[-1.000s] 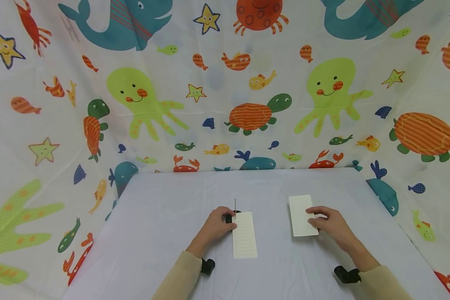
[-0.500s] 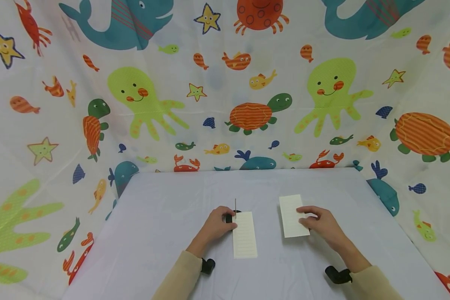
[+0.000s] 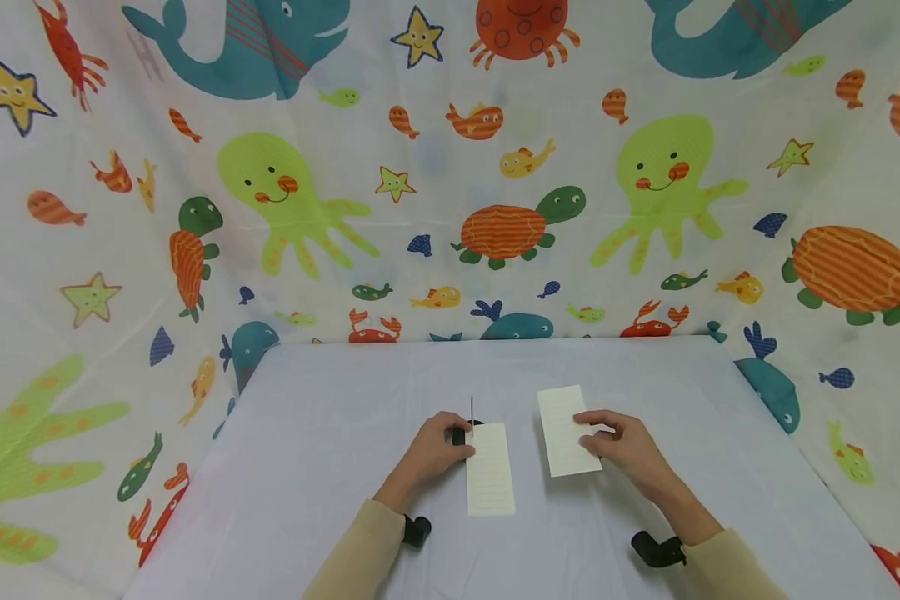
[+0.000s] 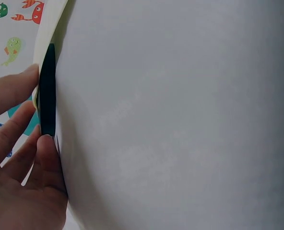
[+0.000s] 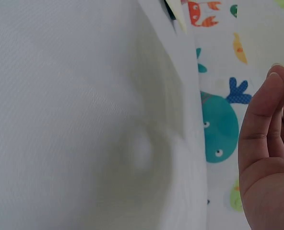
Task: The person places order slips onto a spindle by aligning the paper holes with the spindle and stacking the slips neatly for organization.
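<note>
A bill spike stands on the table, its thin upright rod (image 3: 472,408) rising from a dark round base (image 3: 458,437). Lined paper slips (image 3: 491,479) lie over the base, the rod at their top left corner. My left hand (image 3: 437,446) grips the spike's base and the slips' edge from the left; in the left wrist view the base (image 4: 48,96) shows edge-on between the fingers. To the right, my right hand (image 3: 633,450) pinches a lined sheet of paper (image 3: 566,433) by its right edge, held above the table. Only a pale part of this sheet (image 5: 264,43) shows in the right wrist view.
A white cloth covers the table (image 3: 330,400). Behind and beside it hangs a curtain (image 3: 427,283) printed with sea animals. Black wrist mounts (image 3: 417,532) sit at both sleeves.
The right hand has moved left with its sheet, bringing it nearer the spike. The left hand, the spike and the slips on it have stayed in place.
</note>
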A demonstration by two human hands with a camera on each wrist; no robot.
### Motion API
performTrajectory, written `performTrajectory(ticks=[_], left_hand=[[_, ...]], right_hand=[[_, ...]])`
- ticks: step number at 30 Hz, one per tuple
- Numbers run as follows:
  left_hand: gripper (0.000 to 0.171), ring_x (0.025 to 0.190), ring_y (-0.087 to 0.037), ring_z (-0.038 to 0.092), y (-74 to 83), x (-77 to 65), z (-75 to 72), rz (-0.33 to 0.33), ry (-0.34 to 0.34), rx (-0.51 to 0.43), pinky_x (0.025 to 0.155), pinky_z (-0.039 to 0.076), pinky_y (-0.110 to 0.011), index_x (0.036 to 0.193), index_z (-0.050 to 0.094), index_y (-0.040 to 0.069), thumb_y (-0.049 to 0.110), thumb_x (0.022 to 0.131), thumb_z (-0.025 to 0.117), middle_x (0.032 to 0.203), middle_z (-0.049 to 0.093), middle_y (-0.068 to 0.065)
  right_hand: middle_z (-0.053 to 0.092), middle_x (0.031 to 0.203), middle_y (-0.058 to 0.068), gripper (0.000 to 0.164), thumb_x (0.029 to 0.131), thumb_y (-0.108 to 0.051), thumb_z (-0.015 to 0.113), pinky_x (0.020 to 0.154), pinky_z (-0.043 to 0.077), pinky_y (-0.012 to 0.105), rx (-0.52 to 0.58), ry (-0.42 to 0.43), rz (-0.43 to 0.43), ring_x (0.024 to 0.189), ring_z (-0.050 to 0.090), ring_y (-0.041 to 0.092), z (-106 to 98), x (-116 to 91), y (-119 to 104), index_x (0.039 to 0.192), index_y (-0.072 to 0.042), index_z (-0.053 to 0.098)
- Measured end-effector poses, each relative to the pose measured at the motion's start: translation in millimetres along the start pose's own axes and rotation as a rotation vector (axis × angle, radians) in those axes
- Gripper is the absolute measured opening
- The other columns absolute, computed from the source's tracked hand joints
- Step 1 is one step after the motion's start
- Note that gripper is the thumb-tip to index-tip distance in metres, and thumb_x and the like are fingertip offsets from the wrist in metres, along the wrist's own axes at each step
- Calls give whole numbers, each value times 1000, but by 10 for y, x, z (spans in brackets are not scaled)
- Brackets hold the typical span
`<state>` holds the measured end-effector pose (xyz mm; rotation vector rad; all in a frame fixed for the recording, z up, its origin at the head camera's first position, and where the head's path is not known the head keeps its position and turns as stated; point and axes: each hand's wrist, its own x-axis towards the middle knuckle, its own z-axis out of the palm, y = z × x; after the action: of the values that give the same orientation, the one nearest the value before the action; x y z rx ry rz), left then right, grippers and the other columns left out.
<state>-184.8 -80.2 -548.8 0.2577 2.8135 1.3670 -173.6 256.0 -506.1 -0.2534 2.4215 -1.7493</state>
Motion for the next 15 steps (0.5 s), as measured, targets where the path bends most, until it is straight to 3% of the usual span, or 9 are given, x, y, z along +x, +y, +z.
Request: performTrajectory(ticks=[15], left_hand=[[26, 122, -32, 56, -14, -11, 8, 7, 2, 13, 107, 42, -51, 106, 70, 10, 13, 83, 82, 121, 64, -10]], right_hand=[[60, 129, 20, 45, 91, -14, 77, 72, 52, 26, 72, -22, -40, 73, 58, 18, 169, -7, -65, 132, 0, 63]])
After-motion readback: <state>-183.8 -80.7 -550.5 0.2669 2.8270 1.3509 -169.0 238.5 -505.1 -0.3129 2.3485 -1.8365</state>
